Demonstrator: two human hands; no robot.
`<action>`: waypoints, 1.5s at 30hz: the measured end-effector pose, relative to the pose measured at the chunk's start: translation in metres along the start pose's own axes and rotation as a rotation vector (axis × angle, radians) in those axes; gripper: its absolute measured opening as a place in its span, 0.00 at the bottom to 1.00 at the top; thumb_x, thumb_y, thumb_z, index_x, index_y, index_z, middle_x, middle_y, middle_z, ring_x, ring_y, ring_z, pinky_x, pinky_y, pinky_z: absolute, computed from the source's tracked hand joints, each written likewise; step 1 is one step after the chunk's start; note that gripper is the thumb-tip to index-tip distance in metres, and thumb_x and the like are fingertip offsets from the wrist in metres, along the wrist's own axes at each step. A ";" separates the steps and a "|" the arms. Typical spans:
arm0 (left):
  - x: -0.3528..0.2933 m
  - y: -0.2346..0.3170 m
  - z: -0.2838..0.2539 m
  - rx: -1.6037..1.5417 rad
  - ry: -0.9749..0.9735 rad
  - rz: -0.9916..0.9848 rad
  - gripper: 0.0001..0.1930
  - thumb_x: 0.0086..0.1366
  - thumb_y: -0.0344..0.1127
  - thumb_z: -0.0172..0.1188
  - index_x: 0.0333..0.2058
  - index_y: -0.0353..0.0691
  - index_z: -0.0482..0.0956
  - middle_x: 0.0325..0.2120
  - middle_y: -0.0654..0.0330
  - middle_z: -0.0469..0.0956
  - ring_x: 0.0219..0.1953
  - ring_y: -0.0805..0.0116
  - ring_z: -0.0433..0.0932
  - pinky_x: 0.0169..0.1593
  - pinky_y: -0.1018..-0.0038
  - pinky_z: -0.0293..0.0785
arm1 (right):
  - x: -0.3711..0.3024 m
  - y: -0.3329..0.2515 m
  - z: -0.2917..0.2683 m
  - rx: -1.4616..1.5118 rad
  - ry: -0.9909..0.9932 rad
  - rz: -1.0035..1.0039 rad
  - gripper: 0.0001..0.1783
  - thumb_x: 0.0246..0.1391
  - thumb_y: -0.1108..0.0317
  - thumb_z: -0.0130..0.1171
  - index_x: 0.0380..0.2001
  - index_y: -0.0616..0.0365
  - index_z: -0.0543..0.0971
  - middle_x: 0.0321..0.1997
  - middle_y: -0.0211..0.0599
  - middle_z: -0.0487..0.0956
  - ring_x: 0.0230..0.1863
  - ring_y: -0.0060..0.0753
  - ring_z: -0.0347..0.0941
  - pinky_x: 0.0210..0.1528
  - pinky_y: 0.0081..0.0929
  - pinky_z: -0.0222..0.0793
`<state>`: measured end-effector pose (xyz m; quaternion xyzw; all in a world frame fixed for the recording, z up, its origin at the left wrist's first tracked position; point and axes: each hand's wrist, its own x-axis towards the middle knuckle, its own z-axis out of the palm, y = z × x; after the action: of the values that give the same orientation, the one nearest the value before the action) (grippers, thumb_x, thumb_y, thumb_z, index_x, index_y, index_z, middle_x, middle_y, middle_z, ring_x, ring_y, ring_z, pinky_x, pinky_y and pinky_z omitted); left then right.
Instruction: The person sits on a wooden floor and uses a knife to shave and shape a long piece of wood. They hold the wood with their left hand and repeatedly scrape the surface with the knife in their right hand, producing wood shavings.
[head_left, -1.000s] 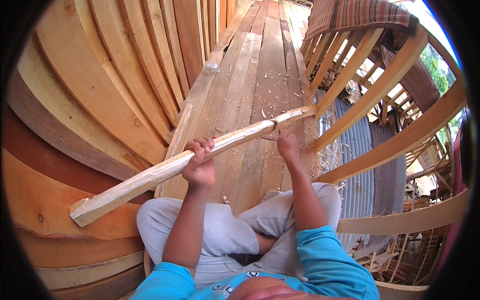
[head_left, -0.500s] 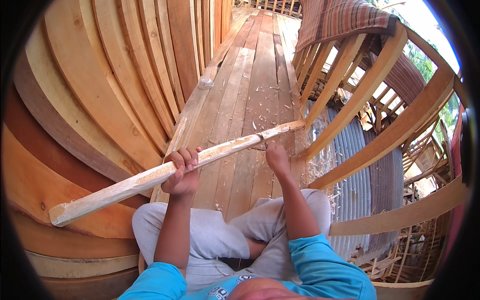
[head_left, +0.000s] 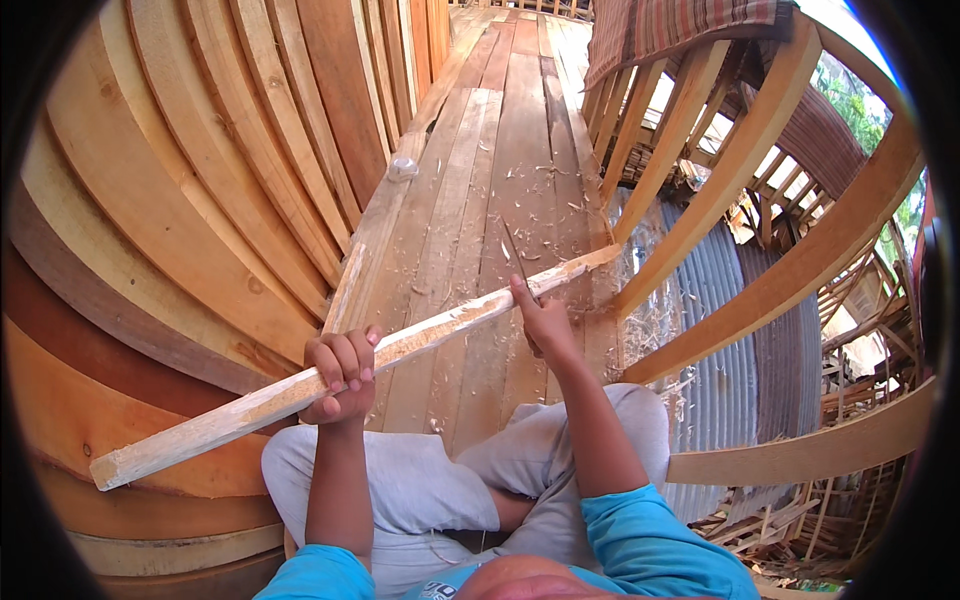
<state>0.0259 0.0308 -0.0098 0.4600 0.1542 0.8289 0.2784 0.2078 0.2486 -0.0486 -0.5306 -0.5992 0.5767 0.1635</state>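
Observation:
A long pale wooden pole (head_left: pixel 440 333), its bark stripped and its faces roughly hewn, slants across my lap from lower left to upper right. Its far end meets the base of the railing. My left hand (head_left: pixel 343 372) wraps round the pole left of its middle, fingers over the top. Further along, my right hand (head_left: pixel 546 325) is closed on a knife (head_left: pixel 518 255). The thin blade points up and away, crossing the pole toward its far end. The knife's handle is mostly hidden in my fist.
Wood shavings (head_left: pixel 545 190) are scattered over the plank floor (head_left: pixel 470 150). Upright boards (head_left: pixel 160 180) line the left side, a slatted wooden railing (head_left: pixel 735 190) the right, with corrugated metal sheets (head_left: pixel 715 350) beyond. A small clear container (head_left: pixel 402 169) lies by the boards. A striped cloth (head_left: pixel 680 35) drapes over the railing.
My right hand has turned, and the knife blade now points up and away, where before it lay across the pole. The pole's near end and my left hand have dropped slightly.

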 end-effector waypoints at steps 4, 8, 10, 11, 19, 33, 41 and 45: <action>0.001 -0.002 0.000 -0.018 0.019 0.016 0.19 0.46 0.44 0.73 0.18 0.50 0.67 0.16 0.69 0.68 0.24 0.73 0.69 0.47 0.70 0.59 | 0.000 0.004 0.005 0.582 -0.316 0.220 0.24 0.56 0.39 0.59 0.21 0.43 0.69 0.09 0.16 0.47 0.08 0.17 0.41 0.13 0.23 0.38; 0.006 -0.002 -0.006 -0.013 -0.050 0.000 0.17 0.46 0.43 0.73 0.18 0.50 0.69 0.16 0.69 0.69 0.24 0.72 0.69 0.46 0.69 0.59 | 0.001 0.005 0.014 0.724 -0.304 0.184 0.26 0.56 0.42 0.61 0.19 0.41 0.60 0.08 0.15 0.46 0.08 0.17 0.41 0.13 0.23 0.37; 0.008 -0.005 -0.005 -0.012 -0.040 -0.017 0.17 0.46 0.42 0.73 0.18 0.49 0.69 0.16 0.69 0.69 0.24 0.72 0.69 0.46 0.68 0.59 | 0.004 0.010 0.019 0.766 -0.290 0.194 0.24 0.57 0.44 0.61 0.20 0.41 0.61 0.09 0.15 0.46 0.08 0.16 0.42 0.13 0.23 0.37; 0.006 -0.008 -0.005 -0.027 -0.013 -0.034 0.17 0.47 0.41 0.73 0.18 0.49 0.69 0.16 0.69 0.69 0.25 0.71 0.69 0.46 0.67 0.59 | 0.002 0.009 0.018 0.784 -0.266 0.194 0.23 0.57 0.44 0.61 0.22 0.41 0.63 0.10 0.13 0.47 0.09 0.15 0.42 0.13 0.22 0.36; 0.007 -0.020 -0.011 -0.041 0.034 -0.030 0.17 0.48 0.42 0.72 0.19 0.49 0.68 0.17 0.68 0.69 0.27 0.70 0.70 0.49 0.65 0.59 | 0.015 0.010 0.015 0.666 -0.227 0.184 0.26 0.59 0.39 0.56 0.18 0.40 0.61 0.09 0.16 0.46 0.08 0.17 0.40 0.14 0.23 0.37; 0.005 -0.018 -0.007 0.026 0.044 -0.011 0.10 0.47 0.36 0.62 0.21 0.47 0.67 0.19 0.64 0.66 0.30 0.67 0.69 0.57 0.60 0.63 | 0.007 0.023 0.011 -0.226 0.393 -0.391 0.26 0.66 0.46 0.46 0.40 0.63 0.76 0.24 0.44 0.77 0.26 0.39 0.73 0.33 0.37 0.68; 0.000 -0.017 -0.008 0.036 0.052 -0.018 0.11 0.49 0.36 0.62 0.22 0.48 0.66 0.20 0.65 0.65 0.31 0.68 0.68 0.57 0.60 0.63 | -0.030 0.017 0.011 -0.274 0.141 -0.510 0.19 0.66 0.56 0.50 0.33 0.63 0.77 0.21 0.43 0.76 0.25 0.34 0.72 0.31 0.33 0.65; -0.002 -0.018 -0.004 0.047 0.061 -0.025 0.11 0.50 0.37 0.62 0.22 0.48 0.66 0.20 0.65 0.65 0.31 0.68 0.67 0.57 0.60 0.62 | -0.030 0.019 0.014 -0.437 0.161 -0.302 0.28 0.69 0.50 0.40 0.29 0.64 0.77 0.23 0.52 0.77 0.29 0.55 0.75 0.35 0.45 0.67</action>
<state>0.0286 0.0444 -0.0227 0.4388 0.1878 0.8352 0.2731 0.2167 0.2119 -0.0565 -0.5023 -0.7666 0.3591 0.1764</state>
